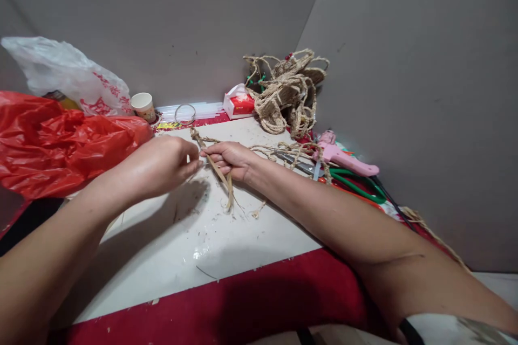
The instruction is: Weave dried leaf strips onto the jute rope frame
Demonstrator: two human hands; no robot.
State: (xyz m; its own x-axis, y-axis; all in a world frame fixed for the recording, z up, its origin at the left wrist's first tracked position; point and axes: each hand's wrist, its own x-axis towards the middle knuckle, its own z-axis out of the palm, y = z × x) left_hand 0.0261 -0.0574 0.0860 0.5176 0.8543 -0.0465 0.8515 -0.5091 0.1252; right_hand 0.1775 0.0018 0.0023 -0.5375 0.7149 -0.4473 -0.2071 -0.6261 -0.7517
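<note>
My right hand point(231, 159) is closed around a bundle of dry straw strands point(216, 168), whose loose ends hang toward me over the white board point(170, 248). A knotted end point(195, 133) of the straw sticks out beyond my fingers. Just left of it my left hand point(177, 163) is closed in a pinch near the straw. What its fingertips hold, if anything, is too small to make out. A braided straw cord point(265, 149) trails off to the right behind my right wrist.
Braided straw pieces point(283, 97) are piled at the back, beside a tissue pack point(239, 103). A pink glue gun point(343, 156) and green-handled scissors point(360, 186) lie right. Clear sticks point(194, 111), a paper cup point(142, 105) and a red plastic bag point(60, 140) stand back left.
</note>
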